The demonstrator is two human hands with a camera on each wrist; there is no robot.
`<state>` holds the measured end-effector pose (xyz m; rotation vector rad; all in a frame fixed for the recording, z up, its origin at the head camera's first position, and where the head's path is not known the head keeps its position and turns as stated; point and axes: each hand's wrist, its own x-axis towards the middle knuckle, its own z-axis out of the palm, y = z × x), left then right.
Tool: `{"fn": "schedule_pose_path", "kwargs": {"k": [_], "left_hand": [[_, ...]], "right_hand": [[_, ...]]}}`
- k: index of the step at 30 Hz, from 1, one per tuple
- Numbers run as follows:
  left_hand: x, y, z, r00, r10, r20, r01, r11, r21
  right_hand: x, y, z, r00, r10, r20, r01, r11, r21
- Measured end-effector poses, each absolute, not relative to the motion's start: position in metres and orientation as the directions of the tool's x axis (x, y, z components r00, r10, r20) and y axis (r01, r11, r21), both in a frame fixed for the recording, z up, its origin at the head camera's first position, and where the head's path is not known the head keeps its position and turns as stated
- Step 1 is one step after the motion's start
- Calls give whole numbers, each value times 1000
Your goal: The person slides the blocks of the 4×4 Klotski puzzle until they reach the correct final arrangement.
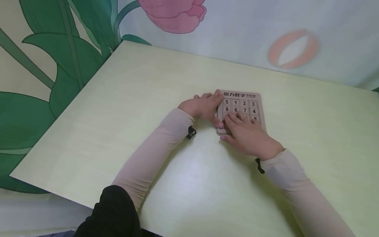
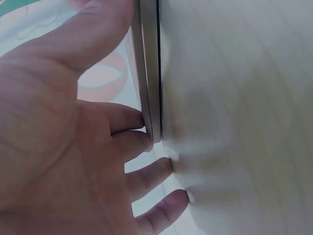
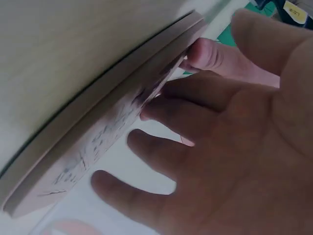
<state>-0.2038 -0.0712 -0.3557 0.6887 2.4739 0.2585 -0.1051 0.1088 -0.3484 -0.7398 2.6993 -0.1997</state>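
A flat wooden number sliding puzzle (image 1: pixel 239 95) lies on the table, with rows of square numbered tiles under a line of printed characters. Along its left edge rests my left hand (image 1: pixel 204 106), fingers spread and thumb at the lower left part of the board. In the left wrist view, two fingertips touch the board's side (image 2: pixel 150 73) while the other two reach to the tabletop. My right hand (image 1: pixel 250 136) lies over the lower tiles with extended fingers, covering some numbers. Seen from the right wrist, its fingertips (image 3: pixel 139 142) are close to the tiled face; exact contact is unclear.
The pale table (image 1: pixel 88 141) has its far edge along a wall covering (image 1: pixel 237 29) printed with a pink flower. Large green leaves (image 1: pixel 68 56) are printed at the left. A black sleeve or garment (image 1: pixel 112 210) shows at the near edge.
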Motion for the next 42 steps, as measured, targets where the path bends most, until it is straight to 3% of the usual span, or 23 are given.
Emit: {"fn": "schedule_pose_path", "kwargs": {"k": [10, 16, 20, 33, 38, 42], "left_hand": [[-207, -65, -348, -730, 509, -457, 433, 861, 268], [-206, -69, -351, -730, 499, -468, 406, 866, 291], [-204, -70, -357, -723, 508, -467, 410, 861, 302], [-205, -66, -354, -717, 524, -460, 427, 851, 305], [-206, -69, -354, -716, 519, -466, 419, 854, 308], [-205, -69, -357, -714, 513, -477, 415, 858, 302]], "right_hand": [[-91, 117, -332, -790, -553, -265, -509, 832, -220], [-110, 112, -340, -803, -552, -225, -497, 828, -258], [-125, 109, -351, -806, -528, -270, -453, 842, -293], [-117, 114, -338, -786, -557, -270, -483, 825, -295], [-134, 112, -342, -796, -566, -213, -476, 804, -357], [-149, 111, -350, -812, -534, -238, -441, 826, -350]]}}
